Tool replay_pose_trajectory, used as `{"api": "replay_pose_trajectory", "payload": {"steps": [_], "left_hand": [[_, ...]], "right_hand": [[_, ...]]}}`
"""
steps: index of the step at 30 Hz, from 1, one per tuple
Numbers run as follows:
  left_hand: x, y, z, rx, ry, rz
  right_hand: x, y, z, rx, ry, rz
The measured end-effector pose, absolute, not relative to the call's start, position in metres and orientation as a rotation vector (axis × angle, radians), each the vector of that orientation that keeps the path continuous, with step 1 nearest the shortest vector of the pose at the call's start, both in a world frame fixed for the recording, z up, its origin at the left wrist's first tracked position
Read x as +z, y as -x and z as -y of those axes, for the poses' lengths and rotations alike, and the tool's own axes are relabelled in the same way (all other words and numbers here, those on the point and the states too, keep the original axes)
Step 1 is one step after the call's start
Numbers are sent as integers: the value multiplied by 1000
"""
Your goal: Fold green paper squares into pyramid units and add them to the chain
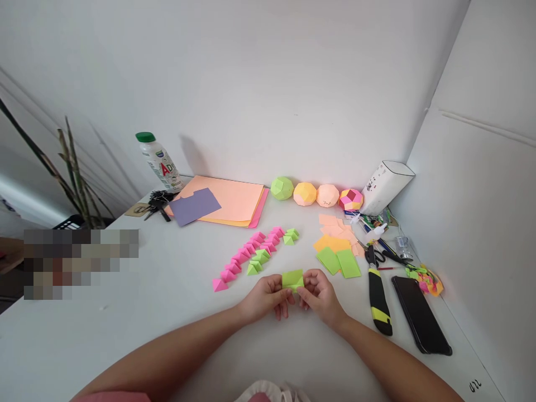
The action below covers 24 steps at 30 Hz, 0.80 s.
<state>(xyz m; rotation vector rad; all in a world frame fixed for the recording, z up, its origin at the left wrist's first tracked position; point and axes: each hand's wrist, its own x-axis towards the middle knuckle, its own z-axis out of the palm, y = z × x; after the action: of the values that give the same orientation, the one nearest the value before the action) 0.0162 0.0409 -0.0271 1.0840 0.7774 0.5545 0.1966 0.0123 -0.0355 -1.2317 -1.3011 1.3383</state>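
A small creased piece of green paper (292,279) is held between my two hands, just above the white table. My left hand (268,296) pinches its left side and lower edge. My right hand (320,296) grips the right side, thumb at the lower right corner. Beyond my left hand, folded pink paper units (238,258) stand in slanting rows, with folded green units (258,261) beside them. To the right of my right hand lie flat green paper slips (348,263), with orange slips (333,243) and peach slips (335,227) behind.
Several paper balls (305,194) line the wall. Peach sheets (230,198), a purple card (195,206), keys (159,204) and a bottle (161,162) stand or lie back left. At right are a utility knife (379,301), scissors (374,255), a phone (421,315) and a white container (387,187).
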Motion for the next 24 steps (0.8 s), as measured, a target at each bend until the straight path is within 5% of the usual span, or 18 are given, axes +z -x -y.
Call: {"api": "replay_pose_trajectory", "payload": {"steps": [24], "left_hand": [[-26,-16,-43,563,-1059,-744]], "right_hand": [[-20,-197,-15,1470,1304,1302]]}}
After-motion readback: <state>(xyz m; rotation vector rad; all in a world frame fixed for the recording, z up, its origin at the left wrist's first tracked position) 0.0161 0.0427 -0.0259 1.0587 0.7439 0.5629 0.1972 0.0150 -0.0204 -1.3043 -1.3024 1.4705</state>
